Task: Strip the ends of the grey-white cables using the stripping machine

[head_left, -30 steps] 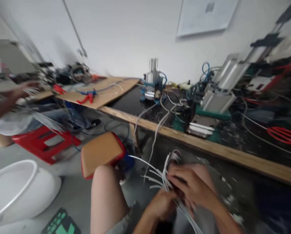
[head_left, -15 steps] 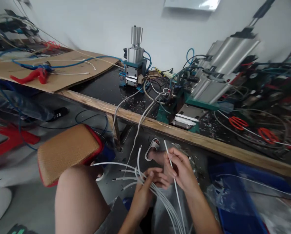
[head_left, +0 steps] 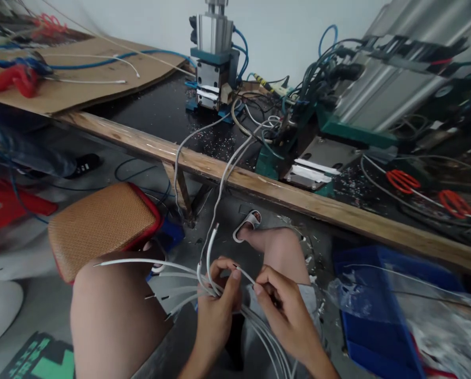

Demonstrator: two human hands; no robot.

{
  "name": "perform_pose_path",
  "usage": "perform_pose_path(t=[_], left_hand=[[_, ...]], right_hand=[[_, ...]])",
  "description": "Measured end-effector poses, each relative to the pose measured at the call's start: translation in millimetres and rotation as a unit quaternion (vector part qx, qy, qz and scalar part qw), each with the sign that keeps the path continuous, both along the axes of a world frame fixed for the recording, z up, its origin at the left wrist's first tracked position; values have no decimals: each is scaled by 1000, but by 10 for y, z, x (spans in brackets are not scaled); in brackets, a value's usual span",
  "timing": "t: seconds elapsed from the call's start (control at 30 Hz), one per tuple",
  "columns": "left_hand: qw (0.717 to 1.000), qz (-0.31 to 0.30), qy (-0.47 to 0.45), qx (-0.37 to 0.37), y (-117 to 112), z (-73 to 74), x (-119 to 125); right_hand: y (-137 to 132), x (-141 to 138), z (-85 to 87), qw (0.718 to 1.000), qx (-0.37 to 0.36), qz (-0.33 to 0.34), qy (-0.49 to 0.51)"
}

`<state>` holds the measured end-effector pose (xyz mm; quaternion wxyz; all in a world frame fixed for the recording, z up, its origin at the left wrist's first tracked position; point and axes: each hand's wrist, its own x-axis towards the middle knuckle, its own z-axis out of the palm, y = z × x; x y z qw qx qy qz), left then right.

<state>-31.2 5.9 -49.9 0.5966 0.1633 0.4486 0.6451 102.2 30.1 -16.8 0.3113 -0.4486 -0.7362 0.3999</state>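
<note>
Single white cable (head_left: 245,276) slants between two hands near a workbench (head_left: 140,143)

A person's right hand (head_left: 285,316) pinches the single white cable between thumb and fingertips, low in front of the workbench. The exposed stretch lies on a diagonal, its long axis rising leftward from the right fingertips; the dark tip points up and left, at the left thumb. Whether the left fingers also grip that tip cannot be told. The left hand (head_left: 218,310) is closed around a bundle of white cables (head_left: 212,287), and the two hands are apart, just beside each other. The bundle's ends fan leftward toward a bare knee (head_left: 117,295): the uppermost runs nearly level and reaches farthest, lower ones dip down and left, and one bends to stand upright. Past the left hand, the bundle's lengths curve down and to the right. A tan padded seat (head_left: 101,226) is at left, a blue bin (head_left: 370,331) at right, and two metal machines (head_left: 212,52) stand on the workbench.
</note>
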Motion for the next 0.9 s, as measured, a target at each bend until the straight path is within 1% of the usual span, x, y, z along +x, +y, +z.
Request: perform_pose_path(t=[0.13,0.2,0.33,0.43,0.5,0.53,0.57,0.67,0.7,0.73,0.8,0.9], left_hand=[[1000,10,23,-5,3,-10,-2],[999,21,31,-10,-6,-28,-1],[998,32,44,1,-32,-67,-1],[996,21,78,25,-36,-79,-23],[994,15,99,32,-30,-79,-43],[994,12,107,34,-26,-76,-53],[993,9,117,34,-22,-71,-60],[987,-5,149,51,-11,-35,-67],[985,-10,159,59,-8,-16,-69],[984,-16,165,66,-6,6,-74],[982,-30,170,71,-1,55,-100],[977,-79,181,78,15,125,-198]], right_hand=[[10,14,-20,1000,12,8,-7],[9,11,-32,999,32,10,-13],[-22,5,-92,993,107,6,-53],[-62,10,-131,976,184,8,-119],[-82,15,-122,963,216,15,-164],[-86,15,-105,962,208,23,-175],[-85,13,-80,966,186,35,-174],[-58,-3,8,986,87,71,-125],[-44,-10,35,989,67,77,-105],[-30,-15,58,991,59,79,-93],[-5,-13,92,990,65,81,-95],[25,33,132,985,76,98,-123]])
